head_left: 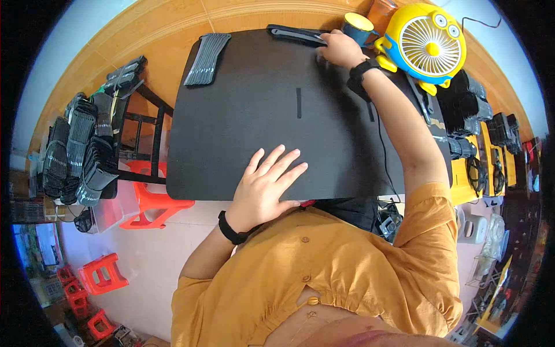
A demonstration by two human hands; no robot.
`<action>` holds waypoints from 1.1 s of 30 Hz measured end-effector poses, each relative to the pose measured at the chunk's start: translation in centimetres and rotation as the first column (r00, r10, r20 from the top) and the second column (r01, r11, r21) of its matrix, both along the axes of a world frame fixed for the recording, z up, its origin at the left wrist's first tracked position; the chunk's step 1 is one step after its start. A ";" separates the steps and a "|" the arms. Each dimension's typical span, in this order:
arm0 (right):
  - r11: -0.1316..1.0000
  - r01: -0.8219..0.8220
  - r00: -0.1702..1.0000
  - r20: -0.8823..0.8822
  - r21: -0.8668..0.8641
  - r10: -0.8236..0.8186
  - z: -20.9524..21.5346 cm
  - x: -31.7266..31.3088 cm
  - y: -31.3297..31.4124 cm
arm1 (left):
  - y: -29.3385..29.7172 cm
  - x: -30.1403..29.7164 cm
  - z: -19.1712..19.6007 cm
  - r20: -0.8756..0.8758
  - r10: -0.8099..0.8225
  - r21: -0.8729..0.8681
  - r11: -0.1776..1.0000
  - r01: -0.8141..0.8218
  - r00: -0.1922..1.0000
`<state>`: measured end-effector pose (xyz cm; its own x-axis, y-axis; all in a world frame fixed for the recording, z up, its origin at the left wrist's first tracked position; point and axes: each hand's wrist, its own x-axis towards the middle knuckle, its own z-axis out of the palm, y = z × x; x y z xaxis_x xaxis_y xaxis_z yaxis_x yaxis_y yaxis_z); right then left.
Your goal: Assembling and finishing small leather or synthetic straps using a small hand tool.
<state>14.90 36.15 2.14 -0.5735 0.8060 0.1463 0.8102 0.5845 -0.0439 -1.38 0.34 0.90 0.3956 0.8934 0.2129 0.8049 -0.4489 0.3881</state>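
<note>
My left hand (263, 188) lies on the near edge of the black table (248, 127), fingers spread, holding nothing. At the far edge, my right hand (342, 51) has its fingers bent at the end of a long, flat, dark grey sock-like piece (295, 34), seemingly pinching it; the fingertips are partly hidden. Further left on the table lies a fanned stack of similar grey sock-like pieces (207, 59). Beside my right hand stands a dark mug (359, 36) with a yellow inside.
A yellow and blue fan (432, 49) stands at the far right corner, its cable crossing the table's right side. Bundles of dark sock-like pieces (81, 144) are piled on the left, and more (465, 101) on the right. A red stool (153, 205) stands at lower left.
</note>
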 end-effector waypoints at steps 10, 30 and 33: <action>0.996 0.017 0.998 0.058 -0.085 -0.012 -0.1 -1.5 0.9 | 1.0 -1.4 0.7 0.311 -0.030 -0.200 0.975 0.096 0.950; 0.891 -0.342 0.830 -0.539 -0.297 0.139 2.4 3.5 -16.2 | 14.2 2.2 -0.9 0.894 0.430 -0.446 0.819 0.361 0.128; 0.826 -0.334 0.793 -0.609 -0.454 -0.014 3.1 3.9 -16.6 | 14.2 2.2 -1.4 0.911 0.395 -0.409 0.827 0.385 0.120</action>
<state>18.82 19.52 5.24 -0.6495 0.7562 0.0790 0.4247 0.4470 -0.7873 0.80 14.49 -0.46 0.1965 0.9804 -0.0165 -0.4318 0.1017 0.8962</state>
